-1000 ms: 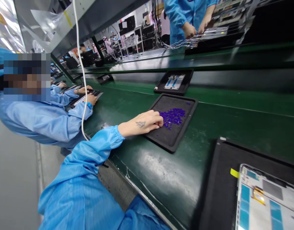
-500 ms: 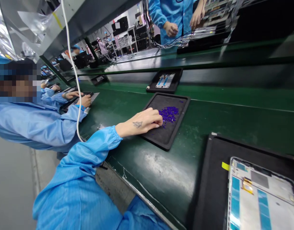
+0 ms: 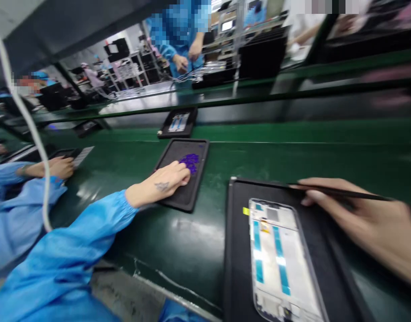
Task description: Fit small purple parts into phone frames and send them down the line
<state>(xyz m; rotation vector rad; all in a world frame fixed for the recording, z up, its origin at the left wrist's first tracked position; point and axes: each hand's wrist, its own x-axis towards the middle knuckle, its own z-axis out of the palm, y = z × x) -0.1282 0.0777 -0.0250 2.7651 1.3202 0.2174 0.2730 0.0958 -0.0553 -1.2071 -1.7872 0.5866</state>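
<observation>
My left hand (image 3: 165, 181) reaches out onto a small black tray (image 3: 192, 199), its fingers bunched at a heap of tiny purple pieces (image 3: 190, 161). What the fingertips hold is hidden. My right hand (image 3: 362, 221) comes in from the right and grips thin black tweezers (image 3: 336, 191) pointing left. Below it a larger black tray (image 3: 237, 250) carries an open phone frame (image 3: 279, 255) with blue strips and a small yellow tab.
A green conveyor belt (image 3: 292, 156) runs across. Further along it sits another black tray with a phone frame (image 3: 178, 123). A co-worker's hands (image 3: 56, 167) work at the left beside a hanging white cable (image 3: 27, 129). Another person in blue (image 3: 180, 40) stands behind the far bench.
The camera has swung to the right. My right hand with the tweezers has come into view, and the phone frame now shows in full. My left hand stays at the purple pieces.
</observation>
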